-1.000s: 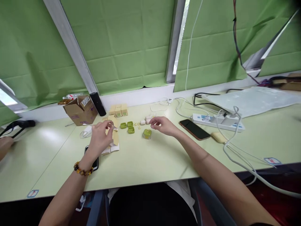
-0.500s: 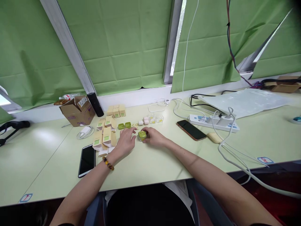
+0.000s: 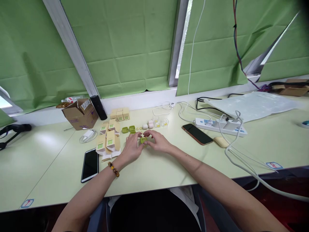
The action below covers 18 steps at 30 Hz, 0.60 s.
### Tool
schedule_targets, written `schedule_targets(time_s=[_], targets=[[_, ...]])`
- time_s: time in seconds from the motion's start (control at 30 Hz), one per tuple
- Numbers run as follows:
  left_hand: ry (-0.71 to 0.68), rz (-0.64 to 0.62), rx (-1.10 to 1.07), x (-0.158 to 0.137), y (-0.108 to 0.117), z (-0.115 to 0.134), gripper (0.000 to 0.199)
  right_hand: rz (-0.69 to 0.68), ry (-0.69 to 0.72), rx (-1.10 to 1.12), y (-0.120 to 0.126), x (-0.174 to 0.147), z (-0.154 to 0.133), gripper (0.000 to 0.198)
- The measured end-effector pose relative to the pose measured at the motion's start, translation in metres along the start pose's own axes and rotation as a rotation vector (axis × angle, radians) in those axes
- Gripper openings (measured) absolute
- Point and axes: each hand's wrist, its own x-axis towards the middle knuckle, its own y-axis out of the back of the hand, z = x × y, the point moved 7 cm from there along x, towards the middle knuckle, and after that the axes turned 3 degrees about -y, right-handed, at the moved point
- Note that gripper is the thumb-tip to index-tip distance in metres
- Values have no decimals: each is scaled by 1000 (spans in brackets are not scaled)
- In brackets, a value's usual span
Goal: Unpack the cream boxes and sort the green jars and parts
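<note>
A small green case, rounded and squarish, is between my hands low over the table. My left hand, with a beaded bracelet on its wrist, has its thumb and fingers closed around the left side. My right hand pinches the right side with curved fingers. Part of the case is hidden by the fingertips. Just beyond lie open green cases, small pale yellow pieces, pale pink rolls and clear cases with yellow marks. Several small cardboard boxes with green windows stand left of my left hand.
A phone lies left, near a white charger with cable. Behind are a cardboard carton and a black cylinder. Rightward are another phone, a power strip, a cream-coloured case and loose white cables.
My left hand has moved right and closed onto the green case, which has shifted slightly left. My right hand still grips it, now with its fingers over the top edge.
</note>
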Motion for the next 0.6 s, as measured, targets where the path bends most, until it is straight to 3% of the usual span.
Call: schedule_targets(time_s=[0.2,0.43,0.6], targets=[[-49,61,44,12,2,0,16,-89,29,-81,-14,0,7,67],[-44,91,21,16,1,-5,11,-86,-8,-132,-21,2,17,63],[7,153,-69,12,9,-12,11,-52,-52,-52,-20,2,20,49]])
